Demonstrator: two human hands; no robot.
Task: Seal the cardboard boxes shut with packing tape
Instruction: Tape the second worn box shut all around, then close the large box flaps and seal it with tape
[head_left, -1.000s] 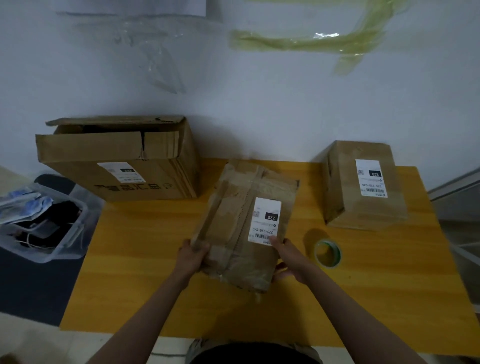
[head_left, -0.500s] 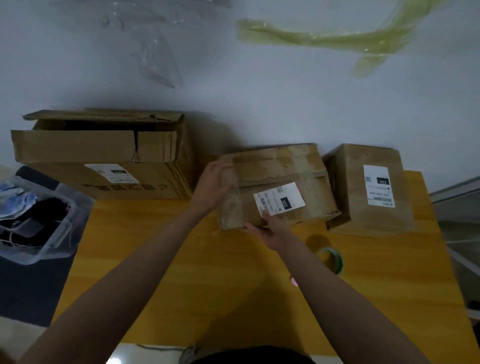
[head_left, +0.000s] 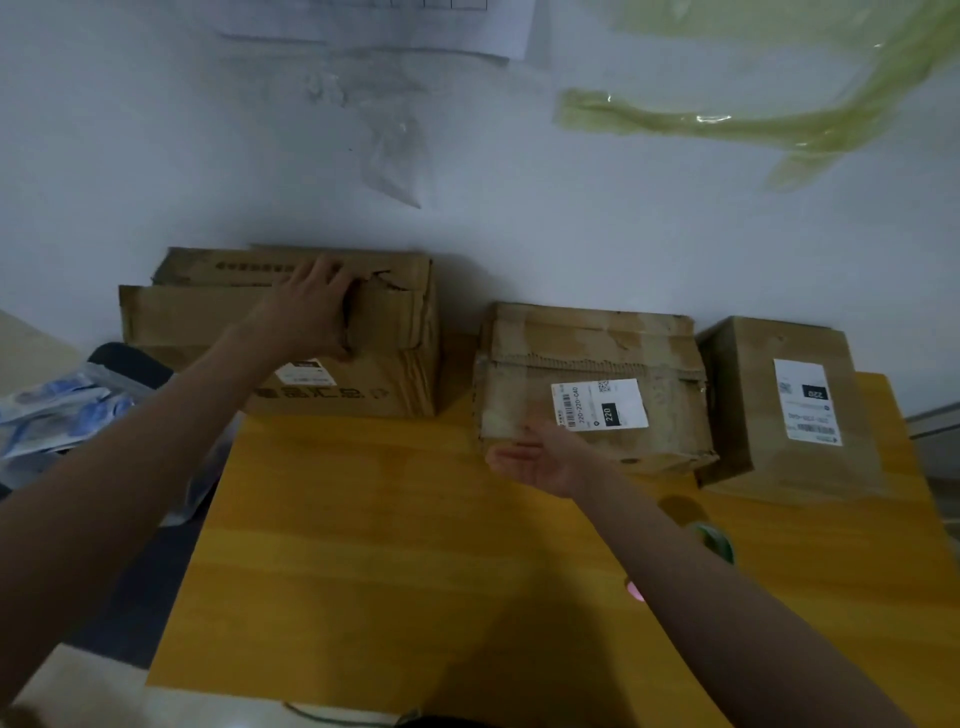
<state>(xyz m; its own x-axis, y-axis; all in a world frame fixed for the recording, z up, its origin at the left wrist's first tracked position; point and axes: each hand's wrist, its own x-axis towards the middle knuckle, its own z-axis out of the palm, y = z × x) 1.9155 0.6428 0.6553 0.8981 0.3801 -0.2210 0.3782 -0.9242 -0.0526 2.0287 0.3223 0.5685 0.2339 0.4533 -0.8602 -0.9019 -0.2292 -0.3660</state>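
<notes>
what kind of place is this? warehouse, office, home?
Likely a small makeshift packing or shipping corner, not a proper warehouse. Three worn brown cardboard boxes with white barcode shipping labels line a yellow wooden table against a plain white wall with stuck-on yellowish tape strips.

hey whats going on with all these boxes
A person is working through three cardboard boxes lined up along the wall on a yellow table. The left hand grips the top flap of the big box, whose flaps are folded down but look untaped. The right hand is open, palm up, at the front of the middle box. The right box sits beside it, untouched. The tape roll lies on the table, partly hidden behind the right forearm.
</notes>
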